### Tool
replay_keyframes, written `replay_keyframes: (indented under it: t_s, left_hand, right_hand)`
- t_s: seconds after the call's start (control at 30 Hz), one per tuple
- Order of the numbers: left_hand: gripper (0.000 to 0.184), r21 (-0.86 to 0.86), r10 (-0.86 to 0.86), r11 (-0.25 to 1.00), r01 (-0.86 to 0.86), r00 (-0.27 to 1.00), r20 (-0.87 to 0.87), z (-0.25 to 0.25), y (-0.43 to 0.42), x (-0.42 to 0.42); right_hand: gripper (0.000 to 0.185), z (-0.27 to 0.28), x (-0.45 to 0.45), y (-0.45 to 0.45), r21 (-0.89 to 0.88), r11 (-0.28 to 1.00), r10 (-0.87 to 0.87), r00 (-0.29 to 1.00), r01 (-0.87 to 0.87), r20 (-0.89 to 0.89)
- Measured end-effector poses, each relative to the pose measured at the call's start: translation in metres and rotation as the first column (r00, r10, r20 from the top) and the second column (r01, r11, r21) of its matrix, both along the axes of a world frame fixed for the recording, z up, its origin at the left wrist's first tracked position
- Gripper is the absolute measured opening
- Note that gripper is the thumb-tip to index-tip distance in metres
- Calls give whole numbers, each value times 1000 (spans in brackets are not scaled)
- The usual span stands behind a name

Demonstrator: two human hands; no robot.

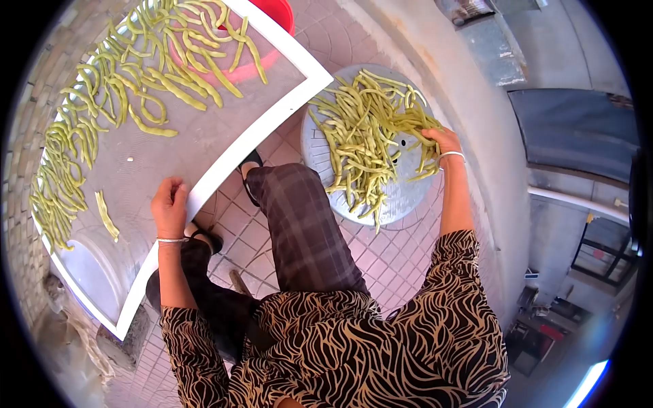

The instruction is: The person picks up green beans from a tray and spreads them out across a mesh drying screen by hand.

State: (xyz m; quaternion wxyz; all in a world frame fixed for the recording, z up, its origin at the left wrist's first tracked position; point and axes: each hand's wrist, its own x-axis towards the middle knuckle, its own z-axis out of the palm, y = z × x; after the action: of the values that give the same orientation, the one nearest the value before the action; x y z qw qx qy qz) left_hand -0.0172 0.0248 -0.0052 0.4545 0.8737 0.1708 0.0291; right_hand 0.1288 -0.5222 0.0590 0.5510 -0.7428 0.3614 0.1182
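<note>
My right hand (443,141) is closed on some green beans at the right side of a heap of green beans (367,129). The heap lies on a round grey metal tray (410,204) with small holes. My left hand (169,204) is held over the inner edge of a white-framed mesh screen (255,132), its fingers curled; whatever they may hold is hidden. Many more green beans (180,78) are spread along the far and left sides of the screen. One pale bean piece (106,216) lies apart, left of my left hand.
A red basin (275,15) shows at the screen's far corner, partly seen through the mesh. My legs and dark shoes (250,166) are between screen and tray on pink paving (235,234). A curved wall base (469,129) runs along the right.
</note>
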Motion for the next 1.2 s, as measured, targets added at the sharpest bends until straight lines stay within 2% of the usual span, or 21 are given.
replay_keyframes:
  t_s: [0.13, 0.3, 0.5, 0.57, 0.6, 0.7, 0.87, 1.0, 1.03, 1.1, 1.2]
  left_hand:
    - [10, 55, -12, 998, 14, 999, -31, 7, 7, -12]
    - [10, 20, -2, 1000, 2, 1000, 10, 9, 9, -23]
    - [11, -32, 17, 999, -16, 999, 51, 12, 23, -32]
    - [13, -19, 24, 1000, -22, 993, 114, 0, 25, -37]
    - [15, 22, 2, 1000, -3, 996, 89, -1, 30, -38]
    - [16, 3, 61, 998, -62, 996, 71, 10, 39, -48]
    - [16, -92, 192, 978, -185, 979, 67, 2, 53, -57]
    - [17, -124, 306, 946, -301, 952, 22, 10, 67, -45]
    - [18, -117, 323, 940, -321, 946, 4, 10, 70, -42]
    - [18, -151, 400, 906, -395, 916, 9, 6, 78, -37]
    - [20, -191, 478, 864, -466, 878, 20, -2, 88, -36]
  right_hand:
    - [34, 24, -4, 2, 15, 1000, 14, 997, -16, 74]
    - [33, 64, -7, 25, -11, 998, 57, 984, -56, 172]
    - [34, 118, 9, 87, -1, 977, 208, 941, -215, 268]
    - [35, 125, 8, 117, 93, 940, 287, 910, -327, 299]
    - [36, 124, 13, 136, 126, 926, 303, 898, -357, 321]
    - [38, 127, 22, 194, 235, 856, 369, 862, -461, 348]
    - [42, 95, 21, 314, 379, 654, 535, 755, -654, 379]
    - [45, 64, 9, 411, 519, 565, 536, 763, -641, 360]
    - [46, 46, 5, 431, 527, 595, 492, 794, -606, 358]
    - [45, 24, -6, 467, 508, 595, 524, 780, -623, 343]
    - [45, 0, -23, 500, 523, 475, 628, 689, -707, 362]
